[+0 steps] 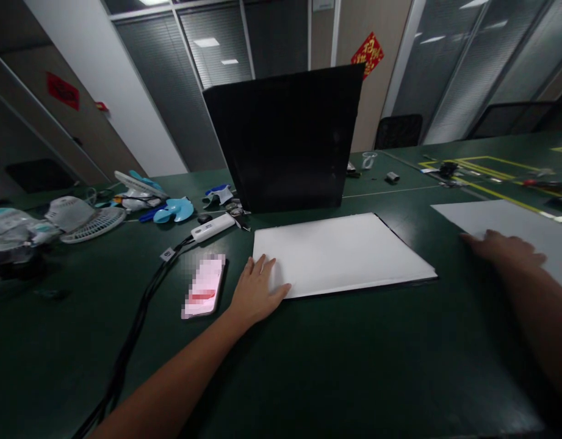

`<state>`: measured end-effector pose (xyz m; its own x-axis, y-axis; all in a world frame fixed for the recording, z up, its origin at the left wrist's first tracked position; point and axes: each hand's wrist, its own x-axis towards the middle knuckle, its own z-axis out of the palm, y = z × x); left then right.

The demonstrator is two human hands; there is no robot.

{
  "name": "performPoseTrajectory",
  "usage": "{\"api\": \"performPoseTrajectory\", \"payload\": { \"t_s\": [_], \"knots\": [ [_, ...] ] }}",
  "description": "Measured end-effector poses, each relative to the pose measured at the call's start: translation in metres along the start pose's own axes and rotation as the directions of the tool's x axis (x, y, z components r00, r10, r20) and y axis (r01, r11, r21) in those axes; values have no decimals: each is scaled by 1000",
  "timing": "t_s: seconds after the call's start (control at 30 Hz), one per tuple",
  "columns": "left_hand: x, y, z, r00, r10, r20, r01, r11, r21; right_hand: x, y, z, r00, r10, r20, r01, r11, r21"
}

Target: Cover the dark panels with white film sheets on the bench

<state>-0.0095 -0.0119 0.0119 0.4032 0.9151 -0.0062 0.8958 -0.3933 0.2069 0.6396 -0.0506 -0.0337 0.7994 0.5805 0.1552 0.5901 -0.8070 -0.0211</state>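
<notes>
A stack of white paper (340,253) lies on the dark green table (335,366), with a black edge showing beneath it. My left hand (257,289) rests on its near left corner, fingers spread. At the right, my right hand (507,250) lies over a separate white sheet (537,228), its index finger stretched out to the left at the sheet's edge; whether it pinches the sheet is not clear. Behind the stack a large black panel (290,143) stands upright, leaning slightly back.
Left of my left hand lies a phone (205,286). Black cables (138,323) run to a white power strip (213,227). Fan parts (95,224) and light blue blades (174,210) sit at the back left. A clear cup (368,160) stands behind the panel's right side.
</notes>
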Motion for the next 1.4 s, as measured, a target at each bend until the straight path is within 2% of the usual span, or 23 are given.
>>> {"api": "performPoseTrajectory", "payload": {
  "t_s": [0.13, 0.33, 0.47, 0.6, 0.73, 0.9, 1.0, 1.1, 1.17, 1.23, 1.27, 1.33, 1.4],
  "knots": [
    [-1, 0, 1, 1000, 4, 15, -4, 1000, 14, 5, -9, 10, 997, 10, 77, -14, 998, 63],
    [0, -3, 6, 999, 35, -23, -34, 999, 39, -1, -16, 10, 999, 5, 55, -10, 995, 102],
    [-1, -1, 6, 999, 38, -15, -37, 997, 66, -2, -12, 12, 995, 91, 38, -96, 984, 149],
    [-1, 1, 6, 999, 41, -7, -40, 997, 70, -4, -15, 8, 985, 146, 87, -159, 972, 171],
    [-1, -1, 7, 998, 54, -9, -54, 996, 69, -14, -22, -5, 986, 124, 111, -141, 977, 161],
    [-2, -1, 8, 998, 57, 0, -57, 995, 83, -33, -28, -34, 985, 117, 126, -132, 984, 120],
    [-2, 1, 7, 999, 52, 8, -53, 995, 85, -50, -36, -55, 999, 40, 36, -44, 992, 121],
    [-3, 2, 4, 998, 57, 25, -59, 995, 76, -76, -57, -71, 986, -108, -123, 124, 984, 127],
    [-4, 3, 2, 998, 57, 35, -59, 996, 69, -96, -75, -77, 941, -268, -208, 298, 946, 127],
    [-4, 3, 2, 998, 51, 37, -53, 997, 61, -117, -93, -79, 843, -482, -238, 519, 845, 127],
    [-3, 3, 2, 998, 50, 34, -52, 997, 55, -126, -100, -79, 770, -596, -230, 631, 765, 131],
    [-3, 1, 3, 998, 57, 19, -57, 998, 40, -144, -113, -78, 592, -785, -183, 806, 573, 151],
    [-2, -1, 5, 998, 68, -1, -67, 997, 26, -159, -123, -75, 430, -894, -122, 895, 405, 186]
  ]
}}
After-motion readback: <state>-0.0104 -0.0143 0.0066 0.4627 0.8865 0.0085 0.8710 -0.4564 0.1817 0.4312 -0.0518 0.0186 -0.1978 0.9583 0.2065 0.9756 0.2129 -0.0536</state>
